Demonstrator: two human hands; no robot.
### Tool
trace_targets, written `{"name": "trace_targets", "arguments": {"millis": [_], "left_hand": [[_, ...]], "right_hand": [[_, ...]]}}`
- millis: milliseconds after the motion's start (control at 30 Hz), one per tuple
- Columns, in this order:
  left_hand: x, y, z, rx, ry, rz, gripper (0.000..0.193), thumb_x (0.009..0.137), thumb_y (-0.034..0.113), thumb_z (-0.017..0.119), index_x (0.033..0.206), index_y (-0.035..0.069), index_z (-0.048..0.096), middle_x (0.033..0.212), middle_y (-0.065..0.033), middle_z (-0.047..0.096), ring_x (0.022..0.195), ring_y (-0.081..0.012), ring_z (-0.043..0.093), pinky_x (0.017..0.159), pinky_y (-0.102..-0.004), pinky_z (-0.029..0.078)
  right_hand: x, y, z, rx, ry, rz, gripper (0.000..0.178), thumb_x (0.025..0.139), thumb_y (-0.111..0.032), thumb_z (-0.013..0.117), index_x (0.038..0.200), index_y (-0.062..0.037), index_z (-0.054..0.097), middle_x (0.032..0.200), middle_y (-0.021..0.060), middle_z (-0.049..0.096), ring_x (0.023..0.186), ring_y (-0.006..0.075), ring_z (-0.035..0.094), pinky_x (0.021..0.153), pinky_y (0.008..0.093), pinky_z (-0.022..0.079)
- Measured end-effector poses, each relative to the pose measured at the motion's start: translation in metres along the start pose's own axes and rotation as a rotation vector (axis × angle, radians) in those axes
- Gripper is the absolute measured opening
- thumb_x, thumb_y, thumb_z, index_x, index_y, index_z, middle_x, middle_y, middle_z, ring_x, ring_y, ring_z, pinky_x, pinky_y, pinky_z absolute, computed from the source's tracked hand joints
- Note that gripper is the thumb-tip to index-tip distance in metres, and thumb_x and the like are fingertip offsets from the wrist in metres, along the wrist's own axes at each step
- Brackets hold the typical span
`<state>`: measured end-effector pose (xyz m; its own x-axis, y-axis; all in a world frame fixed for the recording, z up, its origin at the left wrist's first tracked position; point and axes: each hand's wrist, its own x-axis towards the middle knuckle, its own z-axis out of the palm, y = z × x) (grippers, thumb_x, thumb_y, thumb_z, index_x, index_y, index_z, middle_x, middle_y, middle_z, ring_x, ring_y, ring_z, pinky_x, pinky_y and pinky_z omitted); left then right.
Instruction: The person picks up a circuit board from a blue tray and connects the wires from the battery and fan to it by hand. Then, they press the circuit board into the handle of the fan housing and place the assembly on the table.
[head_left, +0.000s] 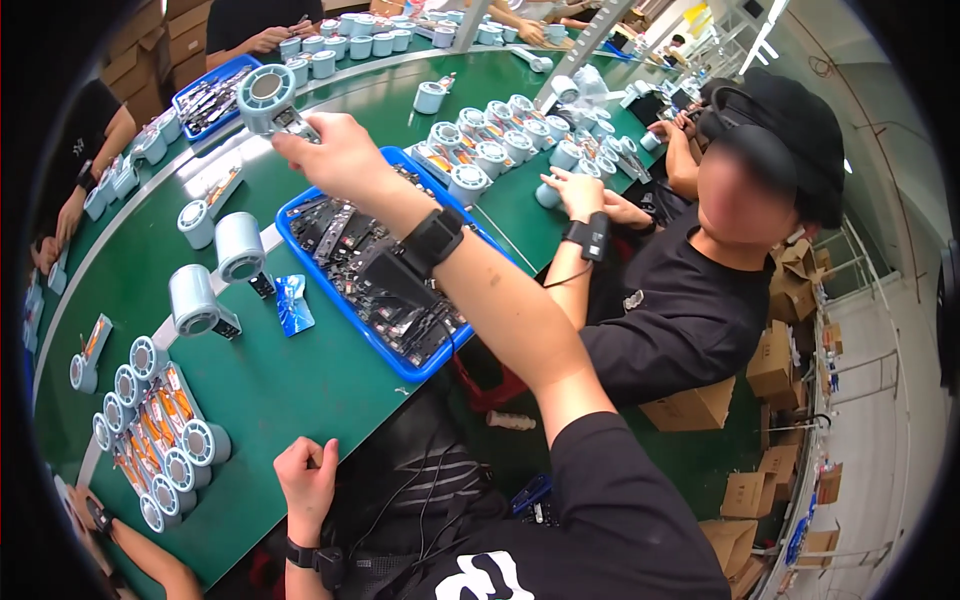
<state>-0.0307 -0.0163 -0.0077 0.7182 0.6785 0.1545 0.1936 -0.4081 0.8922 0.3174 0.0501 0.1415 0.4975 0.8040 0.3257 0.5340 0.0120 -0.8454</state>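
Note:
My right arm stretches across the green table, and my right hand [338, 158] is closed around the handle end of a pale blue handheld fan [268, 92]. The fan's round, ringed head points up and away, clear of the tabletop. Below that forearm lies a blue tray [408, 372] full of black electronic parts [335, 235]. My left hand [308, 482] is curled closed by the near table edge, thumb up, with nothing seen in it. Two fan bodies [238, 248] and a small blue packet [293, 305] lie left of the tray.
Rows of fan bodies with orange batteries [160, 425] lie at the left, more [490, 140] beyond the tray. A second blue tray [215, 95] stands farther back. A co-worker [690, 270] sits close on my right; other people's hands work around the table. Cardboard boxes [770, 360] line the right.

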Motion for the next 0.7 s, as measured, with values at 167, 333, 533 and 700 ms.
{"name": "trace_targets", "arguments": {"millis": [167, 333, 533, 700], "left_hand": [[0.005, 0.007, -0.002, 0.107, 0.004, 0.143, 0.039, 0.08, 0.004, 0.079, 0.062, 0.004, 0.044, 0.054, -0.0067, 0.045, 0.047, -0.0193, 0.042, 0.047, -0.0327, 0.033], [0.006, 0.011, -0.002, 0.172, 0.007, 0.15, 0.035, 0.078, 0.009, 0.08, 0.061, 0.006, 0.05, 0.057, -0.0075, 0.054, 0.05, -0.0261, 0.055, 0.047, -0.0374, 0.04], [-0.001, 0.008, 0.0, 0.245, 0.068, 0.155, 0.033, 0.08, 0.013, 0.079, 0.063, 0.008, 0.051, 0.058, -0.007, 0.056, 0.052, -0.0264, 0.058, 0.048, -0.0392, 0.044], [0.005, 0.012, 0.007, 0.237, 0.028, 0.147, 0.032, 0.082, 0.014, 0.077, 0.064, 0.009, 0.052, 0.058, -0.006, 0.056, 0.053, -0.0263, 0.059, 0.048, -0.0396, 0.044]], "right_hand": [[0.032, 0.035, -0.006, -0.402, -0.062, -0.127, 0.052, 0.089, -0.047, 0.073, 0.109, 0.0007, 0.07, 0.096, 0.0221, 0.072, 0.089, 0.0307, 0.072, 0.076, 0.0414, 0.054], [0.084, 0.1, -0.002, -0.604, -0.073, -0.024, 0.044, 0.086, -0.039, 0.075, 0.101, 0.0011, 0.063, 0.1, 0.0247, 0.07, 0.098, 0.0438, 0.068, 0.084, 0.048, 0.054], [0.131, 0.167, 0.04, -0.905, -0.187, 0.073, 0.058, 0.086, -0.034, 0.075, 0.121, 0.0079, 0.056, 0.125, 0.0272, 0.06, 0.119, 0.0431, 0.058, 0.1, 0.0535, 0.047], [0.14, 0.206, 0.042, -0.993, -0.038, 0.101, 0.07, 0.086, -0.041, 0.076, 0.124, 0.0094, 0.048, 0.12, 0.0265, 0.063, 0.114, 0.0474, 0.06, 0.096, 0.0545, 0.049]]}}
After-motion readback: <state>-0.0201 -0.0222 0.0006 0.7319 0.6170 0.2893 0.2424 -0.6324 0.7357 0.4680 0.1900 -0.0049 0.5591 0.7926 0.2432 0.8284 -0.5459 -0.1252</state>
